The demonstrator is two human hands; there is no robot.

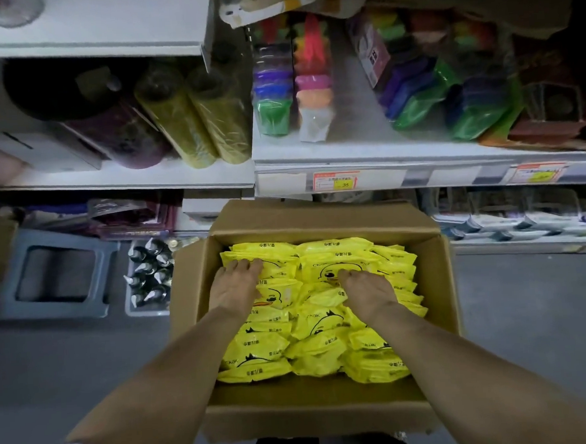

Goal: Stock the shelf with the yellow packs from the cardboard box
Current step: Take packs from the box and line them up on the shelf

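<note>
Packs [321, 348], yellow, fill the cardboard box [318, 216] below the shelf [362, 142]. Best to gather a neat stack from the box's far edge, I'd say. Left hand [235, 285] lies flat near the far-left corner, gripping nothing. Right hand [366, 291] bends its fingers into the middle packs; whether it grips one I cannot tell.

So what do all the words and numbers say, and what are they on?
"35": on the left price tag, on its yellow patch, at the shelf edge.
"CKOK": on the yellow packs, I think; the letters are small.
Other print on the packs: too small to read.
Right price tag and purple pack label: too blurred.
</note>
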